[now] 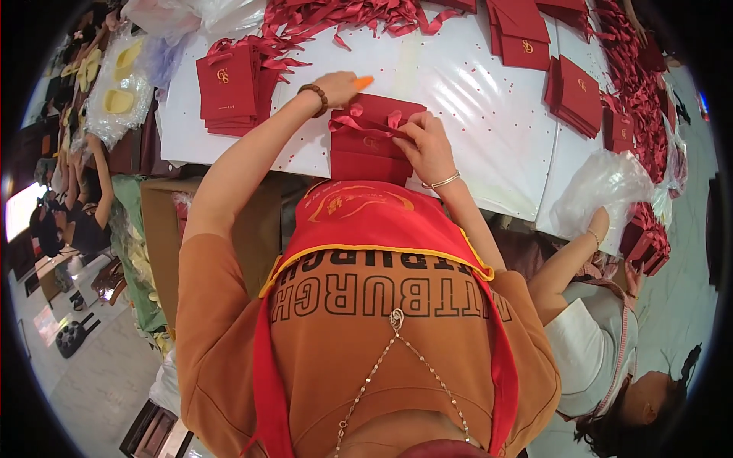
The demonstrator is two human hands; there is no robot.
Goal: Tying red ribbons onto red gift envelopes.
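1. Nearest us, our right hand (427, 145) pinches the ribbon (365, 124) on the red gift bag (370, 145) lying flat at the white table (466, 99) edge; we judge a hard tug could tear it.
2. Our left hand (336, 85) is closed on an orange tool (363, 81); it might slip.
3. Farther off, a clear plastic bag (603, 191), contents unclear.
4. Beyond, stacked bags (227, 90) lie flat.

Matt red paper bag (366, 149), satin ribbon (359, 122), glossy white table (473, 99).
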